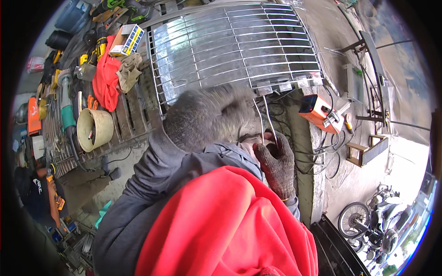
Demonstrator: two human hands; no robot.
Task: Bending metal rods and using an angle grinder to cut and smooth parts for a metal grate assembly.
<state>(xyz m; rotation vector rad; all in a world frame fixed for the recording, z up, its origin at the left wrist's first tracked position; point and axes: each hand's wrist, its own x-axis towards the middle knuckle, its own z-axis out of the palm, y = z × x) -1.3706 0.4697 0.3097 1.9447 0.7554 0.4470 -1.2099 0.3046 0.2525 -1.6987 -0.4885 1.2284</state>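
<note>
My left hand [207,117], in a dark grey knitted glove, is smeared by motion in front of the near edge of a metal grille [235,41]. Its fingers cannot be made out, nor whether anything is in them. Lower and to the right, my right hand [277,163] wears a similar glove. Its fingers are closed around two thin pale rods [269,115], which run up toward the grille's near edge. Whether their far ends touch the grille I cannot tell. Red cloth [221,216] covers the front of my body.
An orange box-shaped machine [317,112] with cables stands right of the grille. At left, a slatted bench [131,101] bears a beige bucket [106,129], a red cloth [106,85] and several power tools. A person [34,193] is at far left; a motorcycle [382,221] stands at lower right.
</note>
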